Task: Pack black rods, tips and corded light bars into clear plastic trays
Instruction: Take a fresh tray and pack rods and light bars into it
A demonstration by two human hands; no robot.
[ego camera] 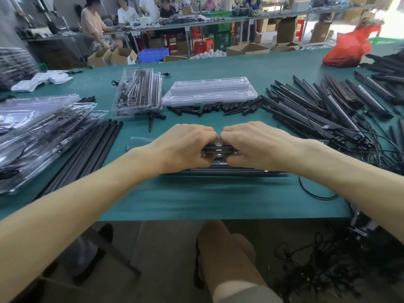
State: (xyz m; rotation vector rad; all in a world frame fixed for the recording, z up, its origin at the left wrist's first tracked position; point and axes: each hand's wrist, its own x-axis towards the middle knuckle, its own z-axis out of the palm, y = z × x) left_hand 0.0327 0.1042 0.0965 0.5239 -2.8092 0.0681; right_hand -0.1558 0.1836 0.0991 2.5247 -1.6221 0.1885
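My left hand (185, 146) and my right hand (254, 145) press side by side on a clear plastic tray (218, 149) holding black parts, lying on the green table near its front edge. Both hands curl over the tray's middle and hide most of it. A row of black tips (218, 108) lies beyond the hands. Long black rods (96, 147) lie at the left. Corded light bars (323, 108) are heaped at the right. A stack of clear trays (209, 90) sits behind the tips.
Filled trays (41, 130) pile up at the far left, and another filled stack (137, 92) stands left of centre. A red bag (347, 49) sits at the back right. Loose cords (371, 149) trail off the right edge. People work at benches behind.
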